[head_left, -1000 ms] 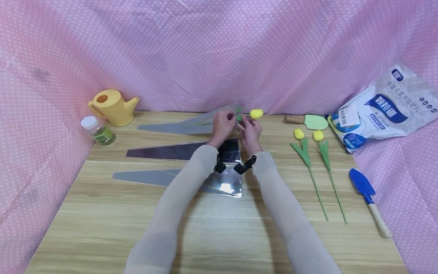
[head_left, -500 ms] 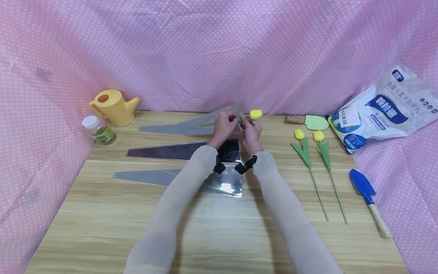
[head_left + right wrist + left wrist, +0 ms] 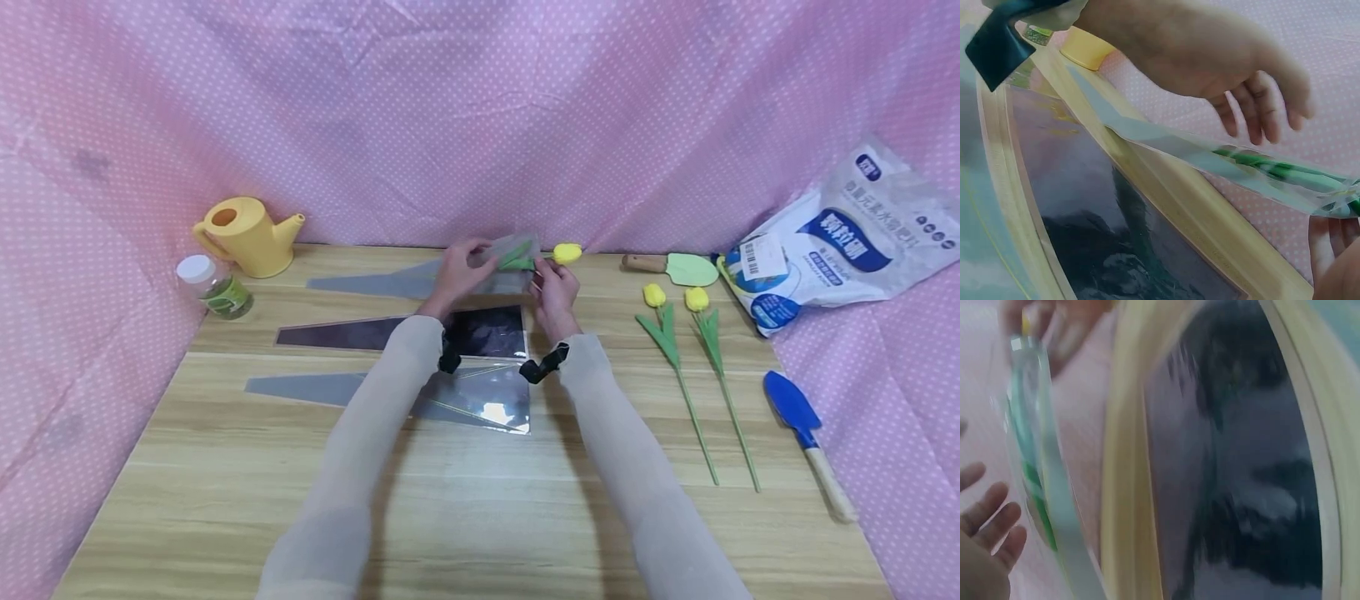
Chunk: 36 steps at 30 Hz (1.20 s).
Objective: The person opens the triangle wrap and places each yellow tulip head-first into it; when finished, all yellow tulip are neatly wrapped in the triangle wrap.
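Observation:
My right hand (image 3: 557, 292) grips the mouth end of a translucent flower sleeve (image 3: 1166, 147) with a yellow tulip (image 3: 567, 253) inside it. The bloom sticks out to the right of the sleeve, and green leaves (image 3: 1272, 167) show through the film. My left hand (image 3: 459, 275) is beside the sleeve, its fingers loosely bent; in the right wrist view they hang above the film, apart from it. A dark sleeve (image 3: 487, 333) and a clear grey sleeve (image 3: 480, 392) lie flat nearer me.
Two yellow tulips (image 3: 667, 337) (image 3: 711, 337) lie on the right. A green trowel (image 3: 692, 268), a blue trowel (image 3: 793, 400) and a white bag (image 3: 847, 237) are also there. At the back left stand a yellow watering can (image 3: 251, 237) and a lidded jar (image 3: 217, 287).
My left hand has let go near the leaves and moved left, its fingers spreading. The right hand keeps its hold, and the tulip bloom has shifted slightly right.

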Motion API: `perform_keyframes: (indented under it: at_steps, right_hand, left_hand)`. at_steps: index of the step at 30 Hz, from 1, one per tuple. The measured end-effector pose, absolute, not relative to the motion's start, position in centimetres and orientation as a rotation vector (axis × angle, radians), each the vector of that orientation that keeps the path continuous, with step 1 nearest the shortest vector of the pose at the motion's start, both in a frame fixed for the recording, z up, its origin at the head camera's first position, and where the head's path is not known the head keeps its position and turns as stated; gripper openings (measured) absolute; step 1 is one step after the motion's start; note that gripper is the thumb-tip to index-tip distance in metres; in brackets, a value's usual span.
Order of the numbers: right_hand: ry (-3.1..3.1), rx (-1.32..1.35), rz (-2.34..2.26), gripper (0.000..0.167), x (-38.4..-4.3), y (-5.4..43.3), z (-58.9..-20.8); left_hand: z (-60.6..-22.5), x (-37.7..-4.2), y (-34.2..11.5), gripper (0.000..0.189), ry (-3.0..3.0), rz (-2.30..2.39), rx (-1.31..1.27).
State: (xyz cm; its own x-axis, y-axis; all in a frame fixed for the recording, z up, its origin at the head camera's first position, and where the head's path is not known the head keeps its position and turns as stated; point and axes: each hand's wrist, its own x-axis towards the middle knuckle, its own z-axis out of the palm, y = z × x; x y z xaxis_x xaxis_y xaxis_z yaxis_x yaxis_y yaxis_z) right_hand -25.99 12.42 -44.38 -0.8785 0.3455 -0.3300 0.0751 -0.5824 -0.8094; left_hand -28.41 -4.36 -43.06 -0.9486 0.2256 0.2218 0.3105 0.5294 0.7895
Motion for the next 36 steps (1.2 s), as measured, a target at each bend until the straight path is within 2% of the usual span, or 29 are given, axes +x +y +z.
perform_keyframes:
  at_steps: [5,9,12,26,36]
  right_hand:
    - [-1.355,-0.693,2.570,0.013,-25.8,12.5,-44.2]
    - [-1.340,-0.695,2.582,0.014,-25.7,12.4,-44.1]
    - [-1.341,-0.694,2.590,0.015,-25.6,12.4,-44.1]
    - [-1.337,-0.655,2.716,0.012,-25.8,14.0,-43.5]
    - [-1.189,-0.630,2.942,0.028,-25.3,15.6,-43.0]
  left_hand:
    - [-43.7,-28.9,-6.4,0.098,-2.965,-1.042,-0.638]
    - [-44.2,-29.0,-6.9,0.119,-3.062,-0.810,-0.718]
    - [-44.6,-29.2,-6.9,0.120,-3.067,-0.724,-0.736]
    - [-45.1,-29.6,-6.7,0.099,-3.032,-0.710,-0.727]
    - [-45.1,-29.5,-7.0,0.098,-3.013,-0.760,-0.720]
